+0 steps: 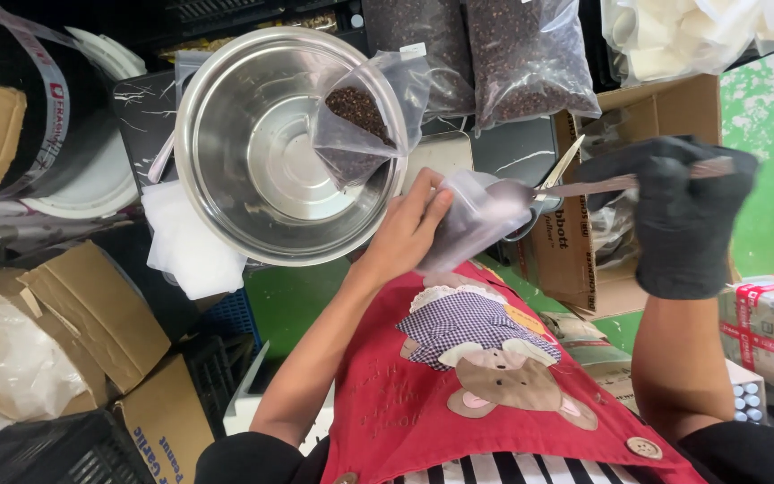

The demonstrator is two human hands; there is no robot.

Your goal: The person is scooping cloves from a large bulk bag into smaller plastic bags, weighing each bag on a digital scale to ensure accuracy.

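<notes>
My bare left hand (405, 229) pinches a small clear plastic bag (477, 220) and holds it open just above my red apron. My right hand (683, 215), in a black glove, grips the handle of a metal spoon (584, 186). The spoon's bowl is at the mouth of that bag. To the left is a large steel bowl (226, 179). A small clear bag partly filled with dark grains (360, 125) leans on the bowl's right rim. Two big clear bags of the same dark grains (512, 63) lie beyond my hands.
Cardboard boxes lie at the left (91, 314) and under my right hand (584, 260). A taped box (772, 323) is at the right edge. White round lids (91, 179) and a white sheet (190, 251) are beside the bowl. A bag of white pieces (692, 36) is at the top right.
</notes>
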